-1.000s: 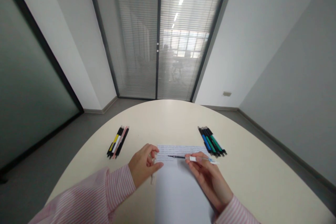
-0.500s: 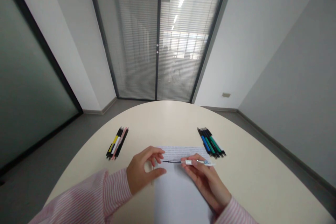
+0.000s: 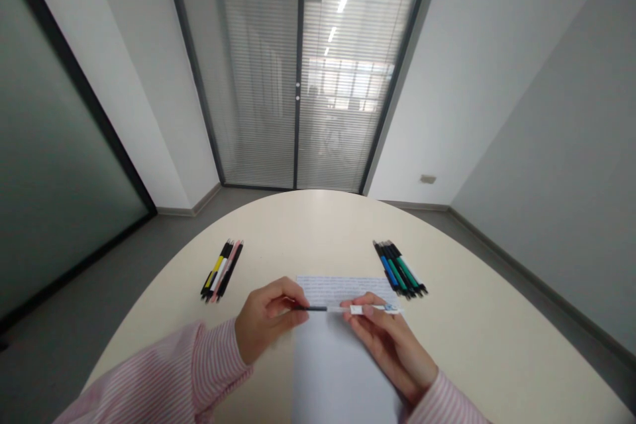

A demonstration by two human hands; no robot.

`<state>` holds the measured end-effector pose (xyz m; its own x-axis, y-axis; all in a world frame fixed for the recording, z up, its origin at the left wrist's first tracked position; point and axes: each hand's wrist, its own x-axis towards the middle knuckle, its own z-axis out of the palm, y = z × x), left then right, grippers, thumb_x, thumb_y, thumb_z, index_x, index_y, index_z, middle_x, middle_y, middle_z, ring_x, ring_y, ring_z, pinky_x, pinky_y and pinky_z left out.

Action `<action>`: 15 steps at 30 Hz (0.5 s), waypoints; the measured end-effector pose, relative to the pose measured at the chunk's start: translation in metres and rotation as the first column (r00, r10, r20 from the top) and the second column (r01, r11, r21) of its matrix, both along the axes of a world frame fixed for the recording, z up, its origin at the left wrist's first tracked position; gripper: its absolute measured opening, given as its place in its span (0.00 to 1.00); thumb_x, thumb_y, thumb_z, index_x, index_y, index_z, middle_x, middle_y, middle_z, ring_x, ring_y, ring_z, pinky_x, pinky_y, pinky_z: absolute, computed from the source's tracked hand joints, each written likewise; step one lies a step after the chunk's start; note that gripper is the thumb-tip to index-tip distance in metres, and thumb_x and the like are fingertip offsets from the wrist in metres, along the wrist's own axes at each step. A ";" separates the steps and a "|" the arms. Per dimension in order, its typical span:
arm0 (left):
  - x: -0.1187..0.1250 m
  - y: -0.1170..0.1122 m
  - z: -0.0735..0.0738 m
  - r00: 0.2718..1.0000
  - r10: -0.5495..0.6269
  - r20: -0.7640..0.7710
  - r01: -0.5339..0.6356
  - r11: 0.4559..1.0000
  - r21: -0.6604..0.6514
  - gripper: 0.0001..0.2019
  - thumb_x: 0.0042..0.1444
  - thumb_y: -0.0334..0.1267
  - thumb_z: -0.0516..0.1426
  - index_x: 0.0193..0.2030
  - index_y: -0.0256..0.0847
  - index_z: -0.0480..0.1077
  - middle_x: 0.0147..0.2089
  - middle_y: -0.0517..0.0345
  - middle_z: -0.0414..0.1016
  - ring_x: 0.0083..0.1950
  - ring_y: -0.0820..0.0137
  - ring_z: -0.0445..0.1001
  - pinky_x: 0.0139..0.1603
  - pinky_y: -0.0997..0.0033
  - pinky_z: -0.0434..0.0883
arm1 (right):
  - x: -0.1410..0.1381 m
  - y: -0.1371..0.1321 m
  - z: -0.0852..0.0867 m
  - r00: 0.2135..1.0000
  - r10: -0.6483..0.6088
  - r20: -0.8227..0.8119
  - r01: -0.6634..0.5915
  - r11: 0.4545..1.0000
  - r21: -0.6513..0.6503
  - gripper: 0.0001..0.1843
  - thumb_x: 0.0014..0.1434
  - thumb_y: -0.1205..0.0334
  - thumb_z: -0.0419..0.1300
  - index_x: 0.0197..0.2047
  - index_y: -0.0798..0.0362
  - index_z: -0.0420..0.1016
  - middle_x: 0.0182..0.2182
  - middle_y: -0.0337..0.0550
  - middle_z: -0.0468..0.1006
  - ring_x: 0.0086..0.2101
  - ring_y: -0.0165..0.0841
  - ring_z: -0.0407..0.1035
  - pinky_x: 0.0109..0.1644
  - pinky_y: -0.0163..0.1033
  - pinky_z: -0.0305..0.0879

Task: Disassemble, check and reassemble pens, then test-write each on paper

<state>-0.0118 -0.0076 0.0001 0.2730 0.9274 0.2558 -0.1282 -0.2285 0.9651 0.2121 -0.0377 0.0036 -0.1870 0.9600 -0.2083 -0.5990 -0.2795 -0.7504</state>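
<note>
My right hand (image 3: 385, 338) holds a white pen (image 3: 370, 309) level above a sheet of paper (image 3: 342, 358), its thin dark tip pointing left. My left hand (image 3: 268, 318) is closed in a pinch on that dark tip end (image 3: 311, 308). Both hands hover over the paper's upper part, which carries lines of writing (image 3: 342, 286). Both sleeves are pink and white striped.
The round cream table (image 3: 487, 344) carries a row of pens with yellow, white, pink and black barrels (image 3: 221, 270) at the left, and a row of blue, green and black pens (image 3: 400, 269) at the right. Beyond the table stand glass doors with blinds (image 3: 298, 66).
My left hand has moved right and closed on the pen's dark tip, which my right hand has slid leftward. A pale piece seen by my left fingers a second ago no longer shows.
</note>
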 end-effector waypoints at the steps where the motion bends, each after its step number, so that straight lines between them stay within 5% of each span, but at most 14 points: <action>1: 0.000 0.000 0.001 1.000 -0.023 0.011 0.023 1.000 0.008 0.07 0.46 0.33 0.65 0.31 0.36 0.72 0.31 0.57 0.71 0.34 0.69 0.72 0.36 0.72 0.71 | 0.000 0.000 0.000 1.000 0.019 0.001 -0.019 1.000 0.005 0.08 0.49 0.63 0.69 0.32 0.58 0.78 0.37 0.49 0.82 0.37 0.31 0.75 0.48 0.33 0.68; 5: -0.006 0.002 0.010 0.989 0.101 0.110 -0.114 0.986 0.122 0.06 0.48 0.36 0.65 0.28 0.38 0.72 0.30 0.55 0.73 0.34 0.68 0.73 0.37 0.71 0.72 | 0.002 0.000 -0.005 1.000 -0.010 0.000 0.010 1.000 0.012 0.07 0.50 0.63 0.68 0.33 0.57 0.78 0.38 0.49 0.81 0.39 0.33 0.75 0.49 0.34 0.67; 8: -0.015 0.001 0.011 0.976 0.209 0.058 -0.217 0.923 0.317 0.04 0.50 0.35 0.64 0.28 0.42 0.73 0.35 0.52 0.78 0.37 0.65 0.75 0.39 0.67 0.72 | 0.004 0.002 -0.010 0.995 -0.098 0.003 0.098 0.995 -0.002 0.09 0.49 0.63 0.68 0.34 0.57 0.79 0.39 0.46 0.81 0.41 0.34 0.74 0.50 0.35 0.67; 11: -0.018 -0.004 0.000 0.966 0.088 -0.242 0.049 0.861 0.507 0.08 0.56 0.40 0.59 0.28 0.46 0.77 0.34 0.50 0.81 0.37 0.61 0.78 0.42 0.62 0.71 | 0.005 0.004 -0.013 0.989 -0.147 -0.002 0.147 0.989 -0.012 0.09 0.46 0.63 0.70 0.33 0.56 0.79 0.35 0.41 0.80 0.38 0.32 0.74 0.48 0.33 0.68; 15: -0.012 -0.007 -0.020 0.881 -0.056 -0.470 0.342 0.761 0.551 0.21 0.65 0.47 0.46 0.33 0.47 0.79 0.35 0.48 0.82 0.40 0.60 0.79 0.43 0.62 0.71 | 0.005 0.004 -0.011 0.991 -0.132 -0.005 0.132 0.991 -0.004 0.09 0.46 0.64 0.70 0.33 0.54 0.79 0.31 0.37 0.78 0.34 0.29 0.73 0.44 0.31 0.69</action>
